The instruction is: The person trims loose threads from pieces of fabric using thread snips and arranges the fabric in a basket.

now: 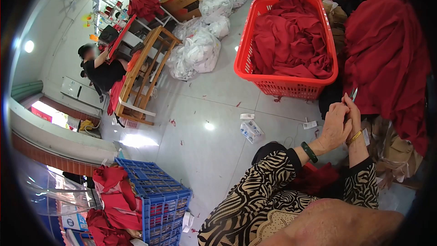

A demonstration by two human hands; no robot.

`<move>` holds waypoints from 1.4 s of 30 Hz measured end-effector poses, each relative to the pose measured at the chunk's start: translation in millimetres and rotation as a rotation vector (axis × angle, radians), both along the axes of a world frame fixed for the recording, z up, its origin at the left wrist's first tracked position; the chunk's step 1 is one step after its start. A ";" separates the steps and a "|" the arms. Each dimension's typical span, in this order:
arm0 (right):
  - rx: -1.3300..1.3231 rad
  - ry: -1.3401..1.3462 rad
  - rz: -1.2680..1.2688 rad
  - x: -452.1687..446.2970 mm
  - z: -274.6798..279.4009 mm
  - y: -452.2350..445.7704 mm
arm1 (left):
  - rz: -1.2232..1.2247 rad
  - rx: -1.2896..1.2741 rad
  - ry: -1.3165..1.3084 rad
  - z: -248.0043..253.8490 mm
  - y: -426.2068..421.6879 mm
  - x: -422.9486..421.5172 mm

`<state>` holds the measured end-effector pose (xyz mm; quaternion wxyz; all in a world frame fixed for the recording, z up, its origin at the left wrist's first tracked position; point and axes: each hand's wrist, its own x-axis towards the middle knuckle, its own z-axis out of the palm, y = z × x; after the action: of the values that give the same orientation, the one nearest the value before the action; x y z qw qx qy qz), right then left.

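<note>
My left hand [334, 125], with a dark green bangle on its wrist, is closed and its fingers press against my right hand. Anything inside its fingers is hidden. My right hand [355, 114], with a gold bracelet, is closed around what looks like small thread snips [354, 94], whose pointed metal tip and green part stick out past the fingers. Just beyond both hands hangs a large heap of dark red cloth [387, 50]. More red cloth [318, 177] lies below my forearms, near my lap.
A red plastic basket [287, 82] full of red cloth stands on the tiled floor ahead. At lower left is a blue crate [166, 196] beside red fabric. White plastic bags [198, 54] and a wooden bench [145, 73] are farther back. A person [104, 70] sits at a worktable.
</note>
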<state>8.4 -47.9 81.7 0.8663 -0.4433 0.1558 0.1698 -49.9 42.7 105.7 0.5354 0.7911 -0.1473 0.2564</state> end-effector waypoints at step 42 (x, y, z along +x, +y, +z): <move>0.105 -0.061 0.099 6.1 -24.6 -12.0 | 0.085 -0.052 -0.011 -4.6 -4.2 2.9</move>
<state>14.5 -59.9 57.1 0.8832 -0.4095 0.0979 0.2066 -47.0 38.5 101.1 0.5435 0.7812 -0.1098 0.2867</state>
